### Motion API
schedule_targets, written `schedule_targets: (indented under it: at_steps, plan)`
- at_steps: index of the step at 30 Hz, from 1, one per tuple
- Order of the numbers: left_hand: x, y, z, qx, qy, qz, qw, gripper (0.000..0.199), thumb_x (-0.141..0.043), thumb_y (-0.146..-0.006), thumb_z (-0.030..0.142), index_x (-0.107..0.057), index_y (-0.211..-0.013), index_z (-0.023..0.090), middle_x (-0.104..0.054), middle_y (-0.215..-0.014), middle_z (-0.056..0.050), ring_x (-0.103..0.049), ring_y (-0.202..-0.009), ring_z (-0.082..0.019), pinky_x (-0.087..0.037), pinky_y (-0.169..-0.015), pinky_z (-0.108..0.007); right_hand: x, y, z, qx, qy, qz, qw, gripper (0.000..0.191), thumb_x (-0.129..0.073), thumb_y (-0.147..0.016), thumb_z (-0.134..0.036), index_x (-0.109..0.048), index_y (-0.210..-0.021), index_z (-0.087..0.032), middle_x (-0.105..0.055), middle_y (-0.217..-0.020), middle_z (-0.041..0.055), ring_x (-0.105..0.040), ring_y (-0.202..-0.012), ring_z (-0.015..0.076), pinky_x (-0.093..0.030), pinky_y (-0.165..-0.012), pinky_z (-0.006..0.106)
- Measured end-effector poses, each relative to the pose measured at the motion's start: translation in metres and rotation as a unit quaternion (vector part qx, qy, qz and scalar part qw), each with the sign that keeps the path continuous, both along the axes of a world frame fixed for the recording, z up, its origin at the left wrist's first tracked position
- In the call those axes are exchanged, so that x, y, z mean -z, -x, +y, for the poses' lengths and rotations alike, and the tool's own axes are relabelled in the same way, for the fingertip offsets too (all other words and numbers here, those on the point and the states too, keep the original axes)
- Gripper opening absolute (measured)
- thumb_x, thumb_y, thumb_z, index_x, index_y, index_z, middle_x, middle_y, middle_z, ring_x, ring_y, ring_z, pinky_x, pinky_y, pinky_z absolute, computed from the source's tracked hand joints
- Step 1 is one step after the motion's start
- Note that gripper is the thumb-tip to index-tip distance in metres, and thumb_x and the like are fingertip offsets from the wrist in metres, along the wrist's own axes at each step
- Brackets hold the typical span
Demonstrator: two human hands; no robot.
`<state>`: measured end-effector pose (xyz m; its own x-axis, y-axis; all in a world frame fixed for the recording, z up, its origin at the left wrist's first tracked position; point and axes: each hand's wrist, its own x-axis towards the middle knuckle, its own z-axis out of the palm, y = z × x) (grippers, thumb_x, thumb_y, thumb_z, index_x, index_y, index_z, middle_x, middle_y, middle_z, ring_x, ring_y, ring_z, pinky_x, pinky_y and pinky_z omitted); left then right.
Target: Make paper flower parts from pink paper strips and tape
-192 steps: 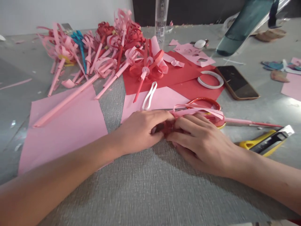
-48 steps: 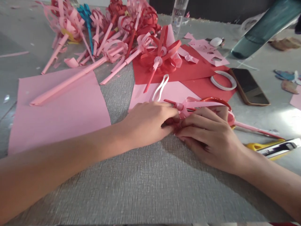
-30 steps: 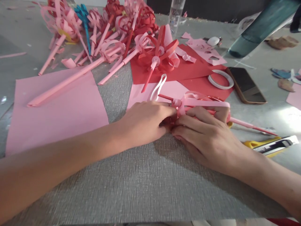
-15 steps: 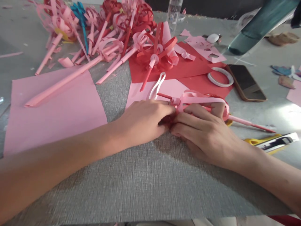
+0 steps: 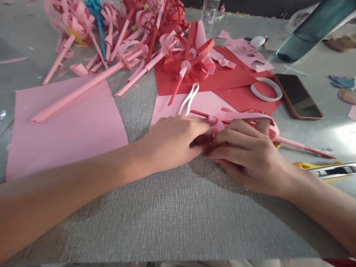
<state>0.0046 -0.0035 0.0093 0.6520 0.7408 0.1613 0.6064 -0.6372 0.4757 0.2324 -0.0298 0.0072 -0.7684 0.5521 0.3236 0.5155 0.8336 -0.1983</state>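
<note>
A pink and red paper flower [image 5: 244,116], made of curled strips around a thin rolled paper stick, lies sideways under my fingers. My left hand [image 5: 175,144] bends over its left end, thumb and fingers pinched beside a small rolled collar. From the right, my right hand [image 5: 250,159] lies across the strips, its fingertips meeting those of the left. The pinched spot itself is mostly hidden by the fingers. One red stick end pokes out above my left hand; a pink and red stick [image 5: 303,145] extends past my right hand.
Pink paper [image 5: 63,148] and red paper [image 5: 183,87] sheets lie on the grey mat [image 5: 155,230]. Several finished paper flowers [image 5: 133,29] are piled behind. To the right are a tape roll [image 5: 266,89], a phone [image 5: 299,97], a yellow cutter [image 5: 330,170] and a bottle [image 5: 308,33].
Both hands stay close together on the paper flower, with slight finger movement. A pink strip near the collar has shifted. The whole view has moved a little.
</note>
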Motion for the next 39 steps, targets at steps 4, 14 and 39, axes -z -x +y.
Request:
schedule_targets:
  at_steps: [4,14,39]
  plan:
    - [0.000,0.000,0.000,-0.001,-0.001,0.004,1.000,0.008,-0.062,-0.090,0.018,-0.069,-0.089,0.022,-0.073,-0.090,0.000,-0.066,-0.079,-0.018,-0.043,-0.065,-0.030,-0.004,0.004,-0.003,0.002,-0.003,-0.017,1.000,0.020,-0.057,-0.096,-0.009,-0.071,-0.098,-0.024,-0.074,-0.104,0.0033,-0.057,-0.096,0.0217,-0.038,-0.085,0.039]
    - [-0.002,0.001,0.002,0.004,0.008,0.014,1.000,0.007,-0.062,-0.089,0.018,-0.064,-0.083,0.020,-0.071,-0.087,0.000,-0.065,-0.078,-0.018,-0.041,-0.063,-0.030,-0.010,0.007,-0.001,-0.005,-0.001,-0.068,0.998,0.025,-0.051,-0.096,-0.007,-0.072,-0.098,-0.021,-0.070,-0.103,0.0080,-0.056,-0.098,0.0239,-0.038,-0.083,0.037]
    - [-0.003,0.002,0.002,0.012,0.013,0.022,1.000,0.004,-0.065,-0.089,0.016,-0.064,-0.087,0.020,-0.073,-0.091,-0.001,-0.067,-0.082,-0.019,-0.043,-0.066,-0.030,-0.005,0.006,0.007,-0.038,-0.048,-0.079,0.995,0.027,-0.043,-0.108,-0.014,-0.067,-0.099,-0.022,-0.073,-0.104,0.0031,-0.054,-0.096,0.0212,-0.022,-0.074,0.037]
